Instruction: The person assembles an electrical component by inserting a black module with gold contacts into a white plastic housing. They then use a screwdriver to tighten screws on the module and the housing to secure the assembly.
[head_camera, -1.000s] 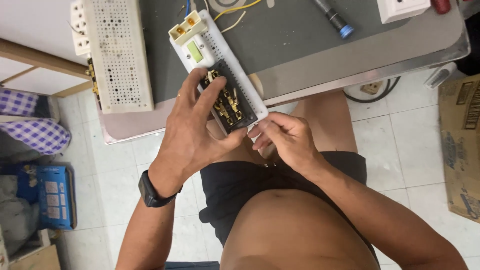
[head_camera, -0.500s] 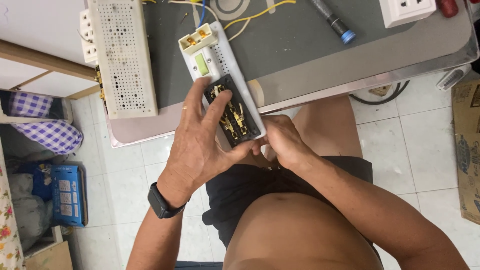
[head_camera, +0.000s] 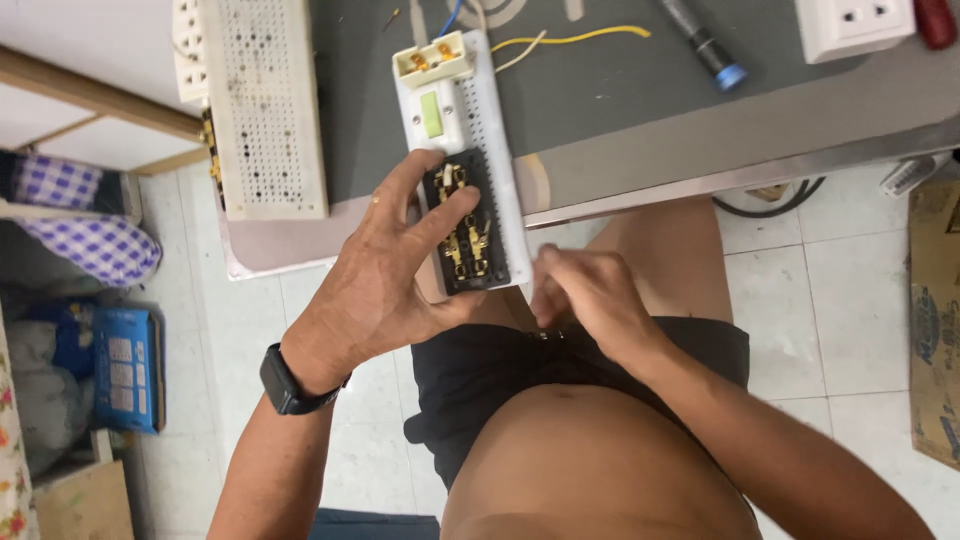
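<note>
White floor tiles (head_camera: 860, 300) are seen beneath a grey-topped table (head_camera: 640, 110), at whose near edge an opened white power strip (head_camera: 470, 160) is held tilted, its black inner block of brass contacts exposed. The strip is gripped by the left hand (head_camera: 385, 285), fingers spread across the contacts. The right hand (head_camera: 585, 295) is curled shut just beside the strip's lower end; what it pinches cannot be told. A perforated white casing (head_camera: 262, 105) lies at left, a yellow wire (head_camera: 580, 38) behind.

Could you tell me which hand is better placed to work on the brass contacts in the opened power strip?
Probably the right hand: it is free beside the power strip, while the left hand grips it.
</note>
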